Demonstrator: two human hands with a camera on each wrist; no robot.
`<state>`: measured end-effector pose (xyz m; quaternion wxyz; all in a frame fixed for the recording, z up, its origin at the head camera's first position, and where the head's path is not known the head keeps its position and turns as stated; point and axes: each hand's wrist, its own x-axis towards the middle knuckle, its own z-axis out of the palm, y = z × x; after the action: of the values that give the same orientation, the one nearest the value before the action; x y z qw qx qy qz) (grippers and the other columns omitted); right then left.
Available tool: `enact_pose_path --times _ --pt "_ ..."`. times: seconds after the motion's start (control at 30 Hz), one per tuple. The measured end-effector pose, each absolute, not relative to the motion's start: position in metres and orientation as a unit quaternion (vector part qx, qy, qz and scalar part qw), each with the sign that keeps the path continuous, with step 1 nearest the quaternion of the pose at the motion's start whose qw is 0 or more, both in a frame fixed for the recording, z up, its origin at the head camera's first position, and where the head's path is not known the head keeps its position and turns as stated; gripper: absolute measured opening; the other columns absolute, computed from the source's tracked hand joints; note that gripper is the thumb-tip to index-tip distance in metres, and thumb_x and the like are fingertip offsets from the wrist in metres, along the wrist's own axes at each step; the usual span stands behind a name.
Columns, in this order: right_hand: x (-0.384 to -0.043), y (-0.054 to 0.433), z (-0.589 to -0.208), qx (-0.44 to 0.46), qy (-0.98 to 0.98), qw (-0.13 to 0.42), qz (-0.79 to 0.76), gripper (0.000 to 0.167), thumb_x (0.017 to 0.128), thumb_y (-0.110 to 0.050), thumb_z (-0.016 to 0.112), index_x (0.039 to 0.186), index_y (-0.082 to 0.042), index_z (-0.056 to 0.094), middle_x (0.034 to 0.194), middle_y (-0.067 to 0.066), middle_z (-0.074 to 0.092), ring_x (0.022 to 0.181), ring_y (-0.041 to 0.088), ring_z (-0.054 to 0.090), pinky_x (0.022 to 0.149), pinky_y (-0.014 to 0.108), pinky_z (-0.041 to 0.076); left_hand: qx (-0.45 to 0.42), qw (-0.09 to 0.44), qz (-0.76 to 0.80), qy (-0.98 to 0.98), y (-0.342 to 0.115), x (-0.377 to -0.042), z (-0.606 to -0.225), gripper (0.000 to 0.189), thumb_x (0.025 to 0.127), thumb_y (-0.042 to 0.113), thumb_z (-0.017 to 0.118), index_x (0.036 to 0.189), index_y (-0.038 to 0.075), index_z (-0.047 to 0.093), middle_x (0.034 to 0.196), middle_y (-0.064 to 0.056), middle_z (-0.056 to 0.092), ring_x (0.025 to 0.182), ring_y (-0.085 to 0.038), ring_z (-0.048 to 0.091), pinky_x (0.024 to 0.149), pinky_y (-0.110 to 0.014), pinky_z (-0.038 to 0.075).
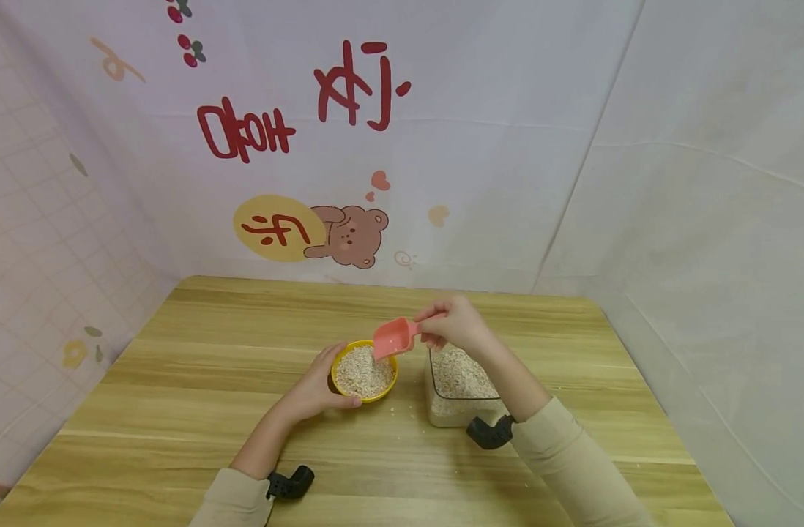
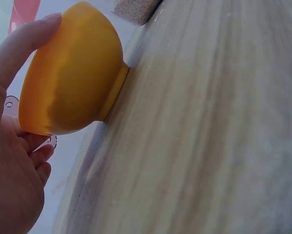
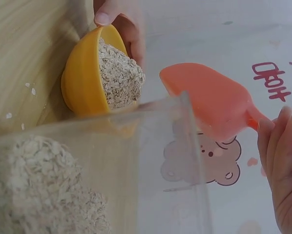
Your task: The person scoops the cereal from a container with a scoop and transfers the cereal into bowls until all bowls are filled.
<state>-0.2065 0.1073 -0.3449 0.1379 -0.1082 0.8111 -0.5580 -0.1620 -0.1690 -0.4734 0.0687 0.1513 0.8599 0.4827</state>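
Observation:
A yellow bowl heaped with oat flakes stands on the wooden table. My left hand grips it around the left side, thumb at the near rim and fingers at the far one; the left wrist view shows the bowl's base on the tabletop. My right hand holds a pink scoop by its handle, its tip over the bowl's right rim. In the right wrist view the scoop hangs apart from the heaped oats. Beneath the right forearm sits a clear container of oats.
Stray flakes lie on the table between bowl and container. A printed cloth hangs behind the table's far edge, with more cloth at both sides. Each wrist wears a black camera mount.

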Motion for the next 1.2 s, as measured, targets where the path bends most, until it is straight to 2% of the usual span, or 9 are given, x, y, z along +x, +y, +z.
enact_pose_path --times 0.37,0.6,0.87,1.2 --pt "-0.197 0.124 -0.349 -0.095 0.775 0.118 -0.613 0.018 0.083 0.002 0.065 0.100 0.008 0.068 0.071 0.017 0.067 0.051 0.015 0.059 0.048 0.026 0.050 0.147 0.070 0.484 0.860 -0.168 -0.163 -0.474 0.116 0.062 0.039 0.089 0.151 0.004 0.023 0.153 -0.018 0.022 0.139 -0.038 0.018 0.106 -0.062 0.021" --pt "-0.189 0.134 -0.348 -0.096 0.756 0.107 -0.638 0.020 0.084 0.003 0.063 0.102 0.012 0.065 0.071 0.017 0.066 0.050 0.013 0.057 0.047 0.024 0.050 0.144 0.073 0.484 0.860 -0.169 -0.163 -0.474 0.115 0.064 0.038 0.089 0.151 0.006 0.021 0.154 -0.018 0.019 0.141 -0.039 0.012 0.105 -0.064 0.018" --pt "-0.182 0.148 -0.348 -0.096 0.747 0.087 -0.652 0.020 0.085 0.002 0.063 0.102 0.013 0.065 0.071 0.018 0.066 0.050 0.013 0.056 0.046 0.024 0.049 0.148 0.068 0.487 0.858 -0.169 -0.163 -0.474 0.115 0.064 0.037 0.089 0.151 0.004 0.021 0.153 -0.018 0.020 0.139 -0.038 0.018 0.106 -0.063 0.020" --pt "-0.174 0.168 -0.354 -0.087 0.737 0.068 -0.667 0.020 0.086 0.002 0.063 0.102 0.015 0.063 0.069 0.013 0.065 0.050 0.013 0.055 0.048 0.024 0.049 0.149 0.070 0.486 0.858 -0.168 -0.161 -0.473 0.117 0.063 0.040 0.089 0.151 0.004 0.022 0.154 -0.017 0.020 0.140 -0.038 0.017 0.106 -0.062 0.019"
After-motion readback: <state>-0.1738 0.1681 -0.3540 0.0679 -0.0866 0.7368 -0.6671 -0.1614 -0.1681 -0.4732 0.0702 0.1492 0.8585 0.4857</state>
